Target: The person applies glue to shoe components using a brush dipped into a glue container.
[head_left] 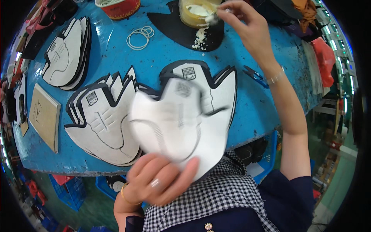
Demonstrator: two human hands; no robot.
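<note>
My left hand (160, 181) grips the lower edge of a white shoe upper (177, 120), which is blurred by motion and held up over the table's front edge. My right hand (245, 29) is at the rim of a yellowish tub (188, 17) with white paste in it. Its fingers are pinched together, and a small whitish thing at their tips is too blurred to name. Under the tub lies a black shaped piece (170, 29) with white crumbs (199, 38) scattered over it. Behind the held upper lies a stack of white uppers with black edges (224, 92).
Two more stacks of uppers lie left (104, 120) and far left (63, 58) on the blue table (127, 75). Pale rubber bands (138, 40), a red bowl (118, 9), a brown notebook (44, 116) and dark-handled snips (255, 76) also lie there. Blue crates (71, 193) stand below.
</note>
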